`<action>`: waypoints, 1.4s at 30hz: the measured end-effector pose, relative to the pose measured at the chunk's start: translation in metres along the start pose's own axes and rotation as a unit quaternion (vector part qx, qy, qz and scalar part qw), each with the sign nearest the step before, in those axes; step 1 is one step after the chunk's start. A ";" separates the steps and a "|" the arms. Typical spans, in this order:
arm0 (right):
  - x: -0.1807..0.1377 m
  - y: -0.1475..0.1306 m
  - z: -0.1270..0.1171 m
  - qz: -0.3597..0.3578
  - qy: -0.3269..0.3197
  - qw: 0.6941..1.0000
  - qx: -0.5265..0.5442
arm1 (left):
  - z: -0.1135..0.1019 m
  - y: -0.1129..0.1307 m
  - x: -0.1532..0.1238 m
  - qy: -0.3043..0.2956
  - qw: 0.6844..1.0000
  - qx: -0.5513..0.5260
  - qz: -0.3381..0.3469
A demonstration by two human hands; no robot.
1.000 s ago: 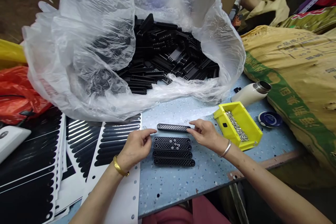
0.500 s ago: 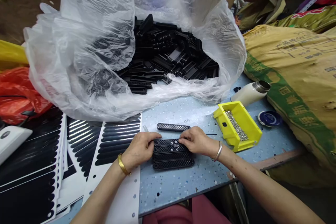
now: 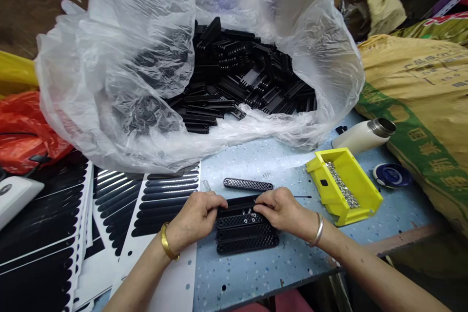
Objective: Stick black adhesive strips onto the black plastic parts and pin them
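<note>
My left hand (image 3: pixel 203 212) pinches the left end of a slim black plastic strip (image 3: pixel 238 202) between thumb and fingers. My right hand (image 3: pixel 285 212) grips the same strip near its other end, and its fingers hide that tip. The strip is tilted, with a smooth dark face showing. Just below it lie several black mesh-patterned strips (image 3: pixel 246 243) side by side, with several small silvery nuts (image 3: pixel 250 215) on the uppermost one. Beyond my hands rests a single mesh strip (image 3: pixel 248 184). A thin dark rod (image 3: pixel 303 197) sticks out past my right hand.
A yellow bin (image 3: pixel 360 200) of small metal parts stands to the right, beside a white flask (image 3: pixel 361 137) and a blue lid (image 3: pixel 392 175). A large plastic bag (image 3: pixel 153 151) full of black strips fills the back. Sheets of black stickers (image 3: pixel 164 204) lie left.
The strip between my hands has tilted up, so its smooth face now shows above the nuts. The view has shifted slightly, moving the bin and flask rightward in it.
</note>
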State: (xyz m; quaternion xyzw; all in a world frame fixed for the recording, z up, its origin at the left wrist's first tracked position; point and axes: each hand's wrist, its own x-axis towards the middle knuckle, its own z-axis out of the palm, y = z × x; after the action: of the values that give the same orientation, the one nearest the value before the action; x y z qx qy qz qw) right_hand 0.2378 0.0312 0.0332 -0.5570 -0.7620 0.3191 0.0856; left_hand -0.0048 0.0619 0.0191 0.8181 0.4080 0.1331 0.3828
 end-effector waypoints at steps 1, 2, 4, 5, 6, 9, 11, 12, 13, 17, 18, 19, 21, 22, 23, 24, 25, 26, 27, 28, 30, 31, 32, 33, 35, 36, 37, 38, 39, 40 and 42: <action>0.000 0.000 0.001 -0.001 -0.004 1.000 0.001 | 0.000 0.000 0.000 0.000 1.000 -0.001 0.004; 0.000 0.001 0.001 0.000 -0.009 1.000 0.003 | 0.000 0.000 -0.001 0.001 1.000 -0.002 0.006; 0.000 0.002 0.002 -0.001 -0.019 1.000 0.007 | 0.000 -0.001 -0.001 0.002 1.000 -0.004 0.010; 0.000 0.003 0.003 -0.003 -0.024 1.000 0.006 | 0.000 -0.002 -0.001 0.002 1.000 -0.005 0.010; 0.000 0.003 0.002 -0.004 -0.026 1.000 0.005 | 0.000 -0.002 -0.001 0.001 1.000 -0.006 0.011; 0.000 0.003 0.001 -0.004 -0.035 0.999 0.000 | 0.000 -0.003 0.000 -0.005 1.000 -0.010 0.010; 0.001 0.001 0.000 -0.003 -0.042 0.999 -0.004 | 0.000 -0.004 0.000 -0.007 1.000 -0.013 0.009; 0.001 0.001 -0.001 -0.003 -0.046 0.999 -0.008 | 0.000 -0.004 0.000 -0.008 1.000 -0.014 0.008; 0.001 0.001 -0.001 -0.003 -0.051 0.999 -0.013 | 0.000 -0.004 0.001 -0.008 1.000 -0.016 0.008; 0.006 0.001 -0.004 -0.004 -0.081 0.996 -0.023 | -0.001 -0.003 0.001 -0.012 1.000 -0.018 0.008; 0.007 0.000 -0.006 -0.005 -0.090 0.996 -0.021 | -0.001 -0.003 0.001 -0.013 1.000 -0.018 0.008; 0.009 0.000 -0.008 -0.008 -0.099 0.995 -0.019 | -0.001 -0.002 0.001 -0.012 1.000 -0.017 0.008; 0.012 -0.001 -0.012 -0.016 -0.114 0.993 -0.013 | -0.001 0.000 0.001 -0.009 1.000 -0.017 0.007; 0.014 -0.001 -0.014 -0.020 -0.120 0.993 -0.007 | -0.001 0.000 0.000 -0.010 1.000 -0.018 0.006; 0.016 -0.002 -0.017 -0.023 -0.125 0.992 0.000 | -0.001 0.001 0.000 -0.012 1.000 -0.019 0.004; 0.017 -0.002 -0.019 -0.024 -0.133 0.991 0.008 | -0.001 0.002 0.000 -0.014 1.000 -0.020 0.001; 0.019 -0.002 -0.020 -0.024 -0.142 0.989 0.018 | -0.001 0.002 0.000 -0.016 1.000 -0.022 -0.001; 0.021 -0.002 -0.022 -0.024 -0.152 0.988 0.030 | -0.001 0.002 0.000 -0.015 1.000 -0.024 -0.004; 0.023 -0.001 -0.023 -0.024 -0.161 0.986 0.044 | -0.001 0.001 0.000 -0.012 1.000 -0.026 -0.007; 0.025 0.001 -0.024 -0.023 -0.169 0.984 0.057 | -0.001 0.001 0.000 -0.008 1.000 -0.026 -0.011; 0.029 0.004 -0.025 -0.020 -0.178 0.981 0.079 | 0.000 -0.001 0.001 -0.002 1.000 -0.024 -0.018; 0.031 0.005 -0.025 -0.018 -0.180 0.980 0.084 | 0.000 -0.002 0.001 0.000 1.000 -0.021 -0.020; 0.032 0.006 -0.025 -0.016 -0.182 0.980 0.083 | 0.000 -0.002 0.001 0.003 1.000 -0.019 -0.020; 0.032 0.006 -0.025 -0.015 -0.182 0.980 0.077 | 0.000 -0.003 0.001 0.005 1.000 -0.017 -0.019; 0.033 0.006 -0.025 -0.016 -0.175 0.983 0.057 | 0.000 -0.003 0.000 0.008 1.000 -0.014 -0.020; 0.032 0.005 -0.025 -0.017 -0.170 0.984 0.045 | 0.000 -0.003 0.000 0.007 1.000 -0.011 -0.023; 0.031 0.004 -0.026 -0.019 -0.165 0.986 0.035 | 0.001 -0.003 -0.001 0.006 1.000 -0.007 -0.026; 0.030 0.002 -0.026 -0.021 -0.162 0.986 0.025 | 0.001 -0.002 -0.002 0.005 1.000 -0.004 -0.028; 0.029 0.001 -0.027 -0.023 -0.160 0.987 0.018 | 0.001 -0.002 -0.002 0.007 1.000 0.000 -0.029; 0.028 -0.001 -0.028 -0.026 -0.158 0.987 0.013 | 0.001 -0.001 -0.003 0.010 1.000 0.002 -0.028; 0.024 -0.004 -0.030 -0.030 -0.152 0.988 0.010 | 0.000 0.001 -0.003 0.016 1.000 0.004 -0.020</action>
State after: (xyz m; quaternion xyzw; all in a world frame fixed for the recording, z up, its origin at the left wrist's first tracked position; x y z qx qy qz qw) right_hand 0.2407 0.0635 0.0533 -0.4785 -0.7792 0.4044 -0.0161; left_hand -0.0063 0.0590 0.0198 0.8088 0.4311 0.1369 0.3759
